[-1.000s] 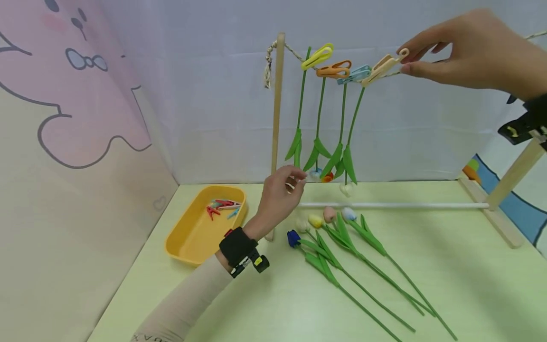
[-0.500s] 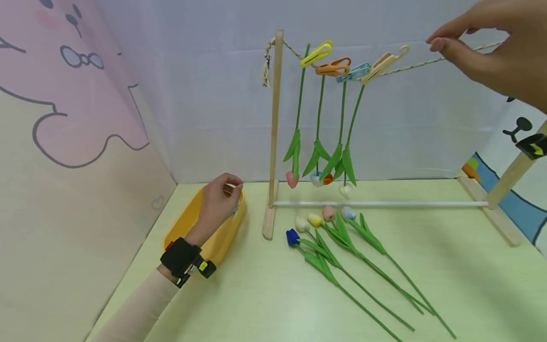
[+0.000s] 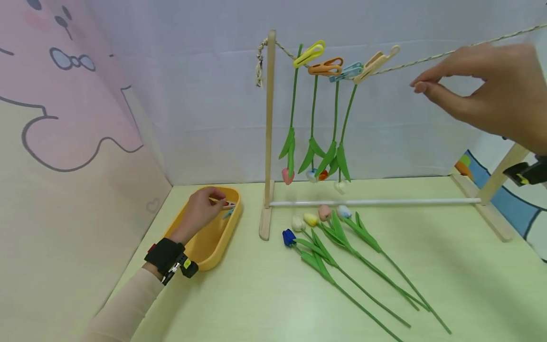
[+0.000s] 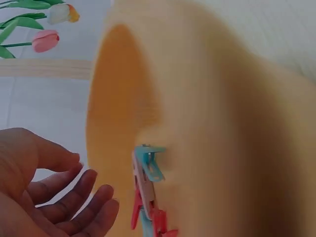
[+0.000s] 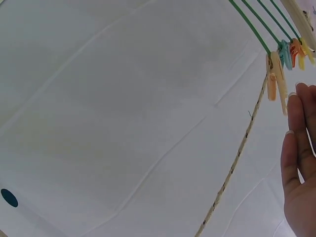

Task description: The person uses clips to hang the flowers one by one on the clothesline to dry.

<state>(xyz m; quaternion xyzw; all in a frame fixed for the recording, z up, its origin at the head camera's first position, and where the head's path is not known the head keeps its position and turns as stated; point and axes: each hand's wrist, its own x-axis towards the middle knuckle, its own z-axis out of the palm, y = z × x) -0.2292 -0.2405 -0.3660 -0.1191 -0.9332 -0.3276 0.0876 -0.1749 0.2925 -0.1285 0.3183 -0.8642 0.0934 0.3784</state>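
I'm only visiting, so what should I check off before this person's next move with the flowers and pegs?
1. Spare pegs in the yellow tray: ok, several lie there.
2. Left hand has a peg: not ok; it is at the tray, holding none.
3. Right hand free: ok, it holds nothing.
4. Hanging tulips held: ok, all four hang head down from pegs on the rope.
5. Tulips to pick from: ok, loose tulips lie on the table.
6. Rope's right end secured: cannot tell; it is out of view.
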